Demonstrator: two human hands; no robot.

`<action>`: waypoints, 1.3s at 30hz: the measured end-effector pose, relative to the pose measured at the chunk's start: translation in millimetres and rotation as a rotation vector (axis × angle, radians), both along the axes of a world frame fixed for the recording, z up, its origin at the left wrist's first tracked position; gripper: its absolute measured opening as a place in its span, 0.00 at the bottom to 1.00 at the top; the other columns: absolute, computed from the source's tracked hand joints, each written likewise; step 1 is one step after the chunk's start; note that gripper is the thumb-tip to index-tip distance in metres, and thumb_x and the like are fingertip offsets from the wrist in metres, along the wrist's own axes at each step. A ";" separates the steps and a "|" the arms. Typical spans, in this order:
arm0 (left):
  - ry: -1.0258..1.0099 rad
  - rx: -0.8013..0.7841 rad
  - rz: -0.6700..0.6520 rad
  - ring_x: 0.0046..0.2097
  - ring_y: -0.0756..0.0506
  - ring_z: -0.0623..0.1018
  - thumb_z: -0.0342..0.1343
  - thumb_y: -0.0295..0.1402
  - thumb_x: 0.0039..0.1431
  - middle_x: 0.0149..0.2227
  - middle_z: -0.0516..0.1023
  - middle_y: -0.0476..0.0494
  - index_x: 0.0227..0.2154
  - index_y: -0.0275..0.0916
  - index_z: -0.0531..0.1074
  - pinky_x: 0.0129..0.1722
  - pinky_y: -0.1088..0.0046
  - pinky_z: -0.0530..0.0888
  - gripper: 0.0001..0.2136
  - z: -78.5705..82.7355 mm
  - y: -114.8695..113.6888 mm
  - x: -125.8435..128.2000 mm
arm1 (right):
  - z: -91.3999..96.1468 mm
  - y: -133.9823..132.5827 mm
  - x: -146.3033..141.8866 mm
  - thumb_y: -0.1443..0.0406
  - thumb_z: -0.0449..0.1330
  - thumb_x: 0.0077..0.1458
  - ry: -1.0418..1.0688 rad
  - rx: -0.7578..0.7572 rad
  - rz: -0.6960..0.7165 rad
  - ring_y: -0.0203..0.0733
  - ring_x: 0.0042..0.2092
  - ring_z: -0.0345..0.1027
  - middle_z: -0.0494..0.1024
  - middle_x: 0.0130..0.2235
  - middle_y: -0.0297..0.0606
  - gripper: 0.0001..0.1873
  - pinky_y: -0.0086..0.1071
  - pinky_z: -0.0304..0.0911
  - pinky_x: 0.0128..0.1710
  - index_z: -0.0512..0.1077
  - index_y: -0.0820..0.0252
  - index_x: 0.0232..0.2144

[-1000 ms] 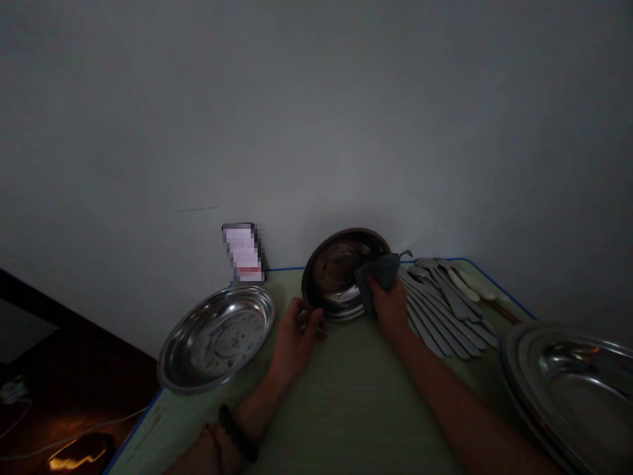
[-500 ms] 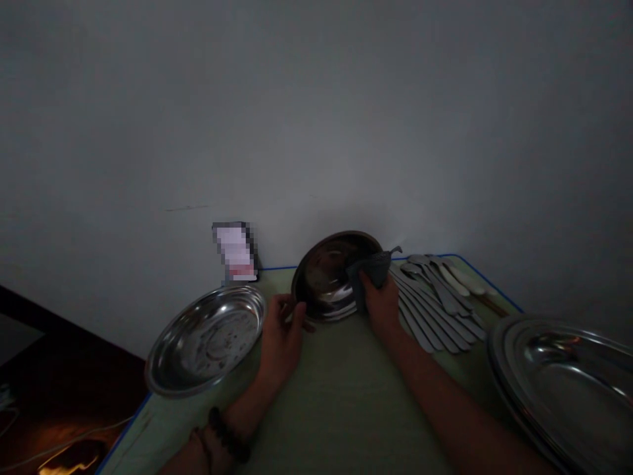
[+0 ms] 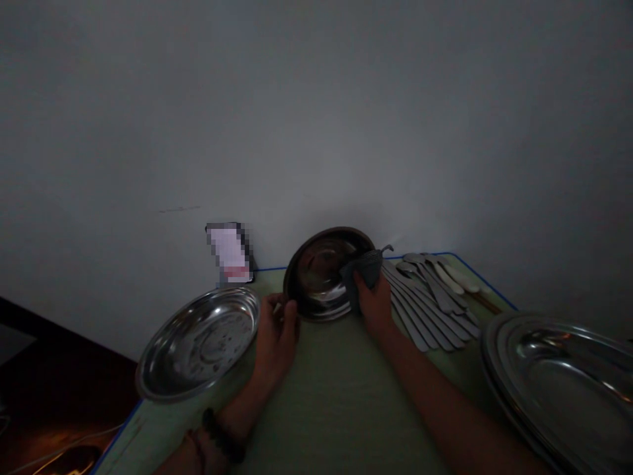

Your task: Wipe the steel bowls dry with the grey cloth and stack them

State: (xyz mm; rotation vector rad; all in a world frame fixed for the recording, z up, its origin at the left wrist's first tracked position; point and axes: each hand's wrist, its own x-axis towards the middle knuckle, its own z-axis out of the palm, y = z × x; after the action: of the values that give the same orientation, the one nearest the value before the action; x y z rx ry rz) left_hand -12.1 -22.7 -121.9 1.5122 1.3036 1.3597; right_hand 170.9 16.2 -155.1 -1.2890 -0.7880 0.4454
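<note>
A shiny metal dish (image 3: pixel 321 270) stands tilted up near the wall, its hollow side facing me. At its left rim is my left hand (image 3: pixel 277 330), the fingers curled and the thumb bent in, closed on the edge. My right hand (image 3: pixel 376 305) grips a grey cloth (image 3: pixel 363 269) and presses it against the dish's right inner side. One twisted corner of the cloth sticks up above the fingers. To the left of my left hand lies a second metal dish (image 3: pixel 198 343) with spots or a pattern on its bottom.
Knives (image 3: pixel 425 316) lie fanned out beside spoons (image 3: pixel 425 270), white-handled pieces (image 3: pixel 457 277) and brown sticks (image 3: pixel 484 302). Stacked metal dishes (image 3: pixel 558 389) stand at the right. A phone (image 3: pixel 230 254) leans on the wall (image 3: pixel 316 119). The green table (image 3: pixel 331 402) has a blue edge.
The whole view has shifted slightly, so things sit a little further left. My left fingers have drawn in at the dish's rim. The cloth stays on the dish's right side.
</note>
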 end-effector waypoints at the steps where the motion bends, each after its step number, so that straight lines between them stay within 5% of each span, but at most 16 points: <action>1: 0.017 0.024 -0.003 0.20 0.53 0.65 0.52 0.45 0.57 0.22 0.65 0.57 0.35 0.42 0.62 0.18 0.79 0.64 0.12 0.4 0.1 -1.1 | 1.1 -0.6 0.4 0.54 0.59 0.46 0.002 0.001 -0.002 0.50 0.40 0.71 0.79 0.38 0.45 0.19 0.42 0.64 0.43 0.73 0.62 0.37; 8: 0.316 -0.088 -0.225 0.40 0.40 0.77 0.60 0.40 0.49 0.36 0.80 0.42 0.33 0.38 0.73 0.40 0.64 0.73 0.12 1.0 7.4 -0.4 | 3.8 -0.7 -1.7 0.55 0.60 0.44 -0.024 0.015 -0.030 0.51 0.43 0.70 0.78 0.40 0.46 0.22 0.43 0.62 0.45 0.71 0.64 0.40; 16: 0.072 0.035 0.060 0.22 0.51 0.68 0.50 0.45 0.57 0.22 0.66 0.55 0.35 0.42 0.61 0.21 0.76 0.66 0.12 5.0 -0.4 1.0 | -1.0 2.0 -0.1 0.56 0.60 0.45 0.001 0.026 0.008 0.49 0.42 0.70 0.77 0.40 0.45 0.21 0.43 0.62 0.45 0.71 0.62 0.39; 24: 0.289 -0.066 -0.238 0.39 0.41 0.77 0.57 0.40 0.52 0.35 0.79 0.43 0.34 0.38 0.72 0.39 0.64 0.73 0.11 -1.1 10.5 -2.3 | 1.8 1.3 -0.1 0.57 0.60 0.43 -0.009 0.004 -0.048 0.51 0.43 0.70 0.78 0.41 0.47 0.22 0.44 0.62 0.46 0.71 0.63 0.40; 27: 0.307 -0.089 -0.221 0.37 0.41 0.77 0.57 0.41 0.53 0.34 0.79 0.42 0.34 0.38 0.72 0.38 0.64 0.73 0.12 -0.8 7.0 0.4 | 0.3 2.3 0.2 0.56 0.60 0.44 -0.005 0.011 -0.053 0.51 0.44 0.70 0.77 0.41 0.48 0.23 0.44 0.62 0.46 0.71 0.64 0.41; 33: 0.075 0.093 -0.043 0.49 0.42 0.75 0.58 0.40 0.53 0.50 0.72 0.37 0.51 0.39 0.59 0.44 0.64 0.74 0.25 7.9 2.3 1.5 | 1.5 -0.1 -2.9 0.56 0.59 0.46 -0.019 0.047 0.008 0.49 0.42 0.70 0.77 0.40 0.45 0.21 0.42 0.62 0.45 0.70 0.63 0.41; 36: -0.036 0.232 -0.118 0.60 0.40 0.66 0.61 0.35 0.51 0.59 0.67 0.40 0.57 0.44 0.58 0.58 0.61 0.64 0.31 11.8 4.9 0.6 | 8.1 -4.8 -6.5 0.56 0.59 0.47 -0.091 0.063 0.023 0.48 0.41 0.69 0.77 0.38 0.43 0.19 0.41 0.62 0.43 0.70 0.62 0.39; 39: -0.260 0.097 -0.213 0.63 0.40 0.62 0.60 0.33 0.50 0.61 0.66 0.47 0.58 0.50 0.61 0.61 0.61 0.61 0.31 19.1 5.4 0.1 | 23.4 -10.5 -9.4 0.54 0.57 0.50 -0.164 0.050 -0.030 0.47 0.39 0.68 0.75 0.36 0.44 0.18 0.41 0.63 0.41 0.68 0.62 0.38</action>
State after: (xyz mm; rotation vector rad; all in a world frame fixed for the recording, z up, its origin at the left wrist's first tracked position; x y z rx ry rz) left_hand -11.9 -17.3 -102.8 1.4354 0.9019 1.4403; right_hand 161.4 5.7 -131.7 -1.3000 -0.9103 0.2965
